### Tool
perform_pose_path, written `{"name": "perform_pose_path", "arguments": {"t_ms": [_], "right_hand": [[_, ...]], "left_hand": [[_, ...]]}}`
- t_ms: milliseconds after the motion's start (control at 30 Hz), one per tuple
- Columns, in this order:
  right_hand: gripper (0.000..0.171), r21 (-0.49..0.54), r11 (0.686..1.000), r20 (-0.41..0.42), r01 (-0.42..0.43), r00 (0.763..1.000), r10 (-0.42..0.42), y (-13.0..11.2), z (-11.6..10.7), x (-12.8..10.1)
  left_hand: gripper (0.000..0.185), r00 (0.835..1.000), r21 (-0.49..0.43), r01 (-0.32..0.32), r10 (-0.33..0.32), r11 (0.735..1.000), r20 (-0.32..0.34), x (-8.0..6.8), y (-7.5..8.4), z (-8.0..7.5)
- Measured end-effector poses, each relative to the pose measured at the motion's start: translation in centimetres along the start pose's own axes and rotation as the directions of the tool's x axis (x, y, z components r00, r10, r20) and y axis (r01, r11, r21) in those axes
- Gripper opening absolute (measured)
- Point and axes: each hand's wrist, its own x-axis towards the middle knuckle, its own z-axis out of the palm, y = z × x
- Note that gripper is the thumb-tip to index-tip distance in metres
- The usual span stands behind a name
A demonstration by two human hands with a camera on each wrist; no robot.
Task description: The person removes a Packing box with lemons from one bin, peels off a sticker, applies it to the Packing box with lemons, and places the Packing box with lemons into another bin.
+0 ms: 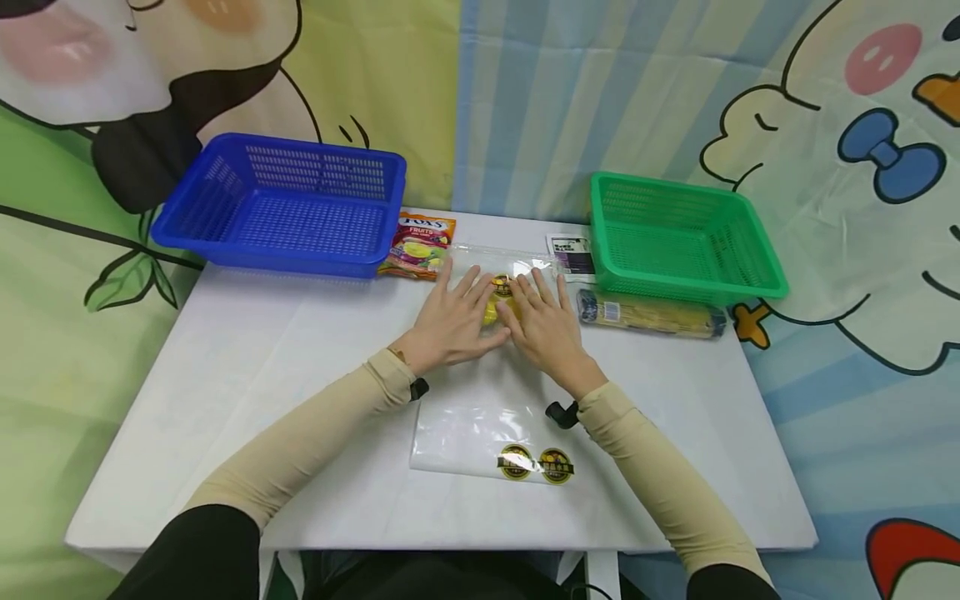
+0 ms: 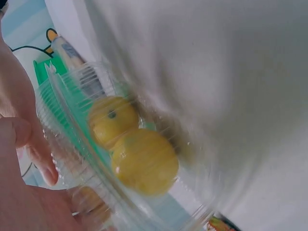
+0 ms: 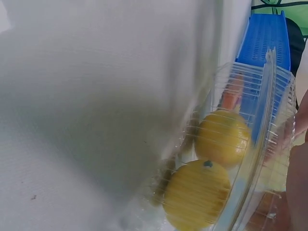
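Clear fruit box lies under both flat hands.

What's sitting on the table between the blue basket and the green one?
In the head view, between the blue basket and green basket lie a candy packet, a small dark packet and a clear bag of yellow fruit.

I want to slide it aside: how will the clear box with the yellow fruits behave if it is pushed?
The clear plastic box looks thin and ribbed, so it probably flexes under the left hand and right hand. The two round yellow fruits seem loose inside and may roll, shifting weight. It likely slides easily on the smooth white table.
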Motion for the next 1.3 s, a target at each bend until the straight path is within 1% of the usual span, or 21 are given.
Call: {"name": "perform_pose_path", "arguments": {"t_ms": [133,200,333,400,433,500,633,700,767,833,933,1000,1067,1100,1200,1267,1300], "right_hand": [[0.078,0.003,0.999,-0.025,-0.053,0.998,0.053,-0.2,-0.3,0.0],[0.08,0.004,0.998,-0.03,-0.061,0.998,0.061,-0.3,-0.5,0.0],[0.081,0.009,0.998,-0.019,-0.055,0.998,0.055,-0.5,-0.6,-0.2],[0.081,0.0,0.999,-0.009,-0.054,0.999,0.054,-0.4,-0.4,-0.3],[0.082,-0.007,0.999,-0.003,-0.053,0.999,0.053,-0.4,-0.3,-0.4],[0.082,-0.026,0.998,-0.004,-0.049,0.999,0.049,-0.4,-0.2,-0.4],[0.083,-0.054,0.998,-0.008,-0.041,0.999,0.04,-0.4,-0.1,-0.4],[0.084,-0.061,0.997,-0.005,-0.04,0.999,0.04,-0.4,-0.1,-0.4],[0.084,-0.066,0.997,-0.004,-0.038,0.999,0.038,-0.3,-0.2,-0.3],[0.083,-0.068,0.997,-0.008,-0.034,0.999,0.034,-0.3,-0.3,-0.3],[0.081,-0.065,0.998,-0.022,-0.025,0.999,0.023,-0.2,-0.4,-0.3],[0.078,-0.062,0.998,-0.032,-0.017,0.999,0.015,-0.1,-0.4,-0.3],[0.074,-0.07,0.998,-0.052,-0.006,0.999,0.002,-0.1,-0.4,-0.4],[0.072,-0.077,0.997,-0.062,0.0,0.998,-0.005,-0.1,-0.3,-0.4],[0.068,-0.083,0.997,-0.101,0.01,0.995,-0.019,-0.1,-0.3,-0.5],[0.067,-0.051,0.999,-0.129,0.009,0.992,-0.016,-0.1,-0.3,-0.5],[0.067,-0.008,1.0,-0.141,0.005,0.99,-0.006,-0.1,-0.3,-0.6]], "left_hand": [[0.099,0.999,-0.012,-0.021,0.02,1.0,-0.041,0.2,-0.7,-0.3],[0.102,0.999,-0.031,-0.019,0.018,0.999,-0.045,0.4,-1.2,-0.2],[0.107,1.0,-0.088,-0.01,0.01,0.996,0.008,0.8,-2.2,0.3],[0.107,1.0,-0.099,-0.015,0.018,0.995,0.026,1.0,-2.5,0.7],[0.107,0.999,-0.096,-0.016,0.019,0.995,0.028,1.0,-2.6,0.8],[0.106,1.0,-0.063,-0.013,0.014,0.998,0.015,1.1,-2.8,1.2],[0.105,0.999,0.011,0.007,-0.007,1.0,-0.038,1.1,-3.1,1.6],[0.106,0.998,0.022,0.004,-0.003,1.0,-0.068,1.2,-3.2,1.6],[0.108,0.996,0.02,-0.003,0.004,1.0,-0.086,1.3,-3.3,1.5],[0.109,0.996,0.018,-0.013,0.015,1.0,-0.083,1.5,-3.4,1.3],[0.107,0.998,0.013,-0.022,0.023,1.0,-0.054,1.6,-3.4,1.1],[0.105,0.998,0.013,-0.032,0.033,0.999,-0.058,1.6,-3.3,0.9],[0.103,0.994,0.019,-0.049,0.05,0.999,-0.098,1.4,-3.1,0.5],[0.102,0.99,0.028,-0.058,0.061,0.998,-0.131,1.3,-2.9,0.4],[0.092,0.967,0.042,-0.077,0.085,0.996,-0.238,0.9,-2.3,0.1],[0.082,0.953,-0.003,-0.079,0.074,0.997,-0.293,0.5,-1.9,0.3],[0.078,0.949,-0.052,-0.068,0.048,0.996,-0.31,0.2,-1.8,0.4]]}}
